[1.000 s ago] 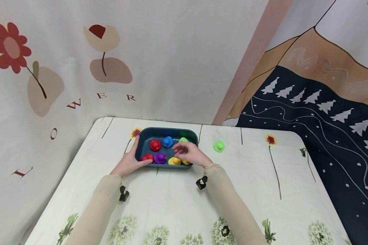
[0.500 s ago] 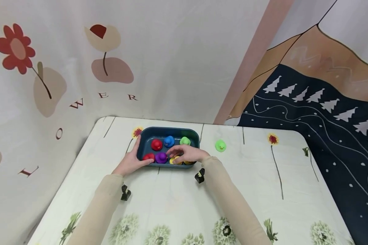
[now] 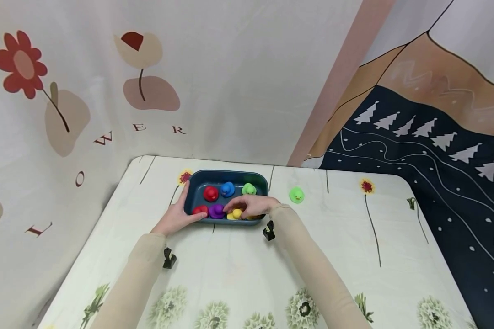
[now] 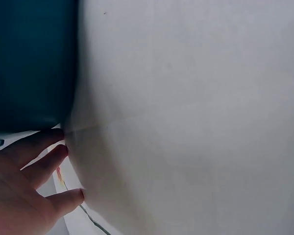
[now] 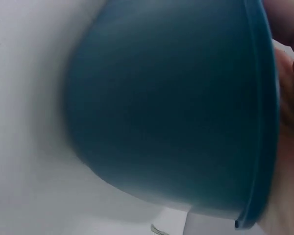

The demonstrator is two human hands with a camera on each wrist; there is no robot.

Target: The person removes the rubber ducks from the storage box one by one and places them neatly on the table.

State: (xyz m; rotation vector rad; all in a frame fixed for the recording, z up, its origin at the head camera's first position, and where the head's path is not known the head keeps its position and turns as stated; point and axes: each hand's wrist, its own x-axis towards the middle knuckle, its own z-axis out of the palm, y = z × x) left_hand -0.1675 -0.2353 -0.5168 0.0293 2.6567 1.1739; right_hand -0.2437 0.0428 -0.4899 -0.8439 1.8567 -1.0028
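Note:
A dark blue plastic tray (image 3: 199,179) on the table holds several small rubber ducks. My left hand (image 3: 174,219) steadies its left end, fingers spread along the outer wall and thumb at the front rim, beside a red duck (image 3: 200,210). In the left wrist view those fingers (image 4: 41,166) look straight. My right hand (image 3: 253,205) reaches over the front right rim, its fingers and thumb around a yellow duck (image 3: 236,214). More yellow shows under the palm, mostly hidden. A purple duck (image 3: 217,210) sits just left of the fingertips.
Along the tray's back row are a red duck (image 3: 211,193), a blue duck (image 3: 227,189) and a green duck (image 3: 249,188). Another green duck (image 3: 297,195) stands on the flower-print tablecloth (image 3: 333,246), right of the tray. A printed curtain (image 3: 238,91) hangs behind the table.
My right hand has lowered into the tray and its fingers have closed around the yellow duck. The back-row green duck is more exposed. My left hand stays at the tray's left end.

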